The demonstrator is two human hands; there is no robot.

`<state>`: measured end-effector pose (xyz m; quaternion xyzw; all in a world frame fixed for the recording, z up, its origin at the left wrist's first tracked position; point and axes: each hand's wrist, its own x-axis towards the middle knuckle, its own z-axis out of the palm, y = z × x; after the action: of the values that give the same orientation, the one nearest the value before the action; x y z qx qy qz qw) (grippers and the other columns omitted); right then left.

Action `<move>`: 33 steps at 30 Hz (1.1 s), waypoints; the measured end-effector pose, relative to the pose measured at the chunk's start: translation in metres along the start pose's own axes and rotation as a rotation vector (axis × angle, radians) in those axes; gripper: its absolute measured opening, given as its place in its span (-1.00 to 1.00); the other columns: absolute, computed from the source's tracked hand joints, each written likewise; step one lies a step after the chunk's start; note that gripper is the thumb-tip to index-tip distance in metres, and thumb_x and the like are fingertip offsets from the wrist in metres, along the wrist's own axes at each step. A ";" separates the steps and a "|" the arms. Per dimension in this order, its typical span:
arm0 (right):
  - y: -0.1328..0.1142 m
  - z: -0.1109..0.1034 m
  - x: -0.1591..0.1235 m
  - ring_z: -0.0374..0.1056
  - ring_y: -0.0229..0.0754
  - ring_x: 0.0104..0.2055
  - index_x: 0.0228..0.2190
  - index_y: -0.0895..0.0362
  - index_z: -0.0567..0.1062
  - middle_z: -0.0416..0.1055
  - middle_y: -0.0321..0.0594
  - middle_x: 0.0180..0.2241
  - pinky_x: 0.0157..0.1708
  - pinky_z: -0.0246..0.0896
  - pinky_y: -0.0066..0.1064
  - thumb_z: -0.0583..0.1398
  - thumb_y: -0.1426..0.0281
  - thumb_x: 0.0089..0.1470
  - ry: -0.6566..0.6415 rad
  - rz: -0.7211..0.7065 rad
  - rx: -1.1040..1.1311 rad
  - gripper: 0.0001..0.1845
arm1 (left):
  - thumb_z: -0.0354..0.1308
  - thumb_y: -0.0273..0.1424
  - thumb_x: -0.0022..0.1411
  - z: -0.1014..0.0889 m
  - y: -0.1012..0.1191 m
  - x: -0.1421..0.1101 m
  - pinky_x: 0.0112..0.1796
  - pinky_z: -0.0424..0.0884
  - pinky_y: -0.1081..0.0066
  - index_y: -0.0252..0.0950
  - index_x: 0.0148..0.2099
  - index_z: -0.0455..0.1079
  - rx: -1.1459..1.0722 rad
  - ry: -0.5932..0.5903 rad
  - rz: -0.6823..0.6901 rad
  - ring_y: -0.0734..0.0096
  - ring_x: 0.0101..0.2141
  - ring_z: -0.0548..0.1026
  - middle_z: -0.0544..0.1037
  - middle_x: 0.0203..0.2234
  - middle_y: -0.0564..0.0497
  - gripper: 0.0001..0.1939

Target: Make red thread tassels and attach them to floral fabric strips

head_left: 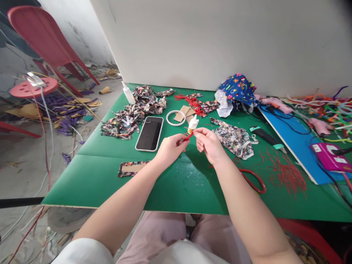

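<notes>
My left hand [169, 149] pinches a small bundle of red thread [187, 136] above the green table [110, 172]. My right hand [209, 143] is closed too, its fingertips holding a small white glue bottle [193, 123] whose tip meets the thread. Both hands hover close together over the middle of the table. A black phone [150, 134] lies flat just left of my left hand. A white ring [176, 118] with cardboard pieces [183, 113] sits beyond the hands.
Floral fabric scraps [132, 113] pile at the back left, another piece [235, 138] lies right of my hands. Loose red thread [283, 170], red scissors [254, 179], a utility knife [268, 138], a blue board [294, 141], pink glue guns [319, 126] and pipe cleaners [335, 108] fill the right.
</notes>
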<state>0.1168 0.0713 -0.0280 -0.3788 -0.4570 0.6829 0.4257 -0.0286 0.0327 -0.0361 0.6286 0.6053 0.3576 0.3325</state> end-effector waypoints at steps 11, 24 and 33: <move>-0.006 -0.004 0.001 -0.07 -0.48 -0.78 -0.49 0.13 0.37 0.02 -0.55 -0.79 -0.79 -0.19 -0.61 0.23 0.34 -0.13 0.080 -0.022 0.129 -0.86 | 0.00 -0.24 0.15 -0.001 0.000 -0.002 -0.57 0.13 0.52 -0.24 -0.40 0.40 0.212 -0.115 0.050 0.51 -0.62 0.33 0.44 -0.66 0.14 -0.77; 0.002 0.000 0.002 -0.05 -0.48 -0.78 -0.48 0.14 0.39 0.05 -0.55 -0.80 -0.78 -0.15 -0.60 0.23 0.33 -0.11 0.063 -0.061 0.061 -0.86 | 0.04 -0.22 0.16 -0.001 0.005 -0.001 -0.39 0.32 0.50 -0.22 -0.15 0.45 0.093 0.089 0.150 0.42 -0.31 0.47 0.56 -0.29 0.03 -0.71; 0.005 0.005 -0.002 -0.03 -0.48 -0.77 -0.47 0.14 0.41 0.10 -0.53 -0.78 -0.78 -0.14 -0.61 0.22 0.30 -0.10 -0.001 -0.051 -0.010 -0.84 | 0.12 -0.26 0.10 0.003 0.006 0.000 -0.11 0.37 0.34 -0.32 -0.06 0.38 -0.282 0.063 0.086 0.31 -0.16 0.47 0.51 -0.14 -0.07 -0.63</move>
<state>0.1120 0.0669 -0.0306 -0.3686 -0.4703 0.6698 0.4408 -0.0232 0.0323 -0.0321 0.5895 0.5319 0.4725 0.3826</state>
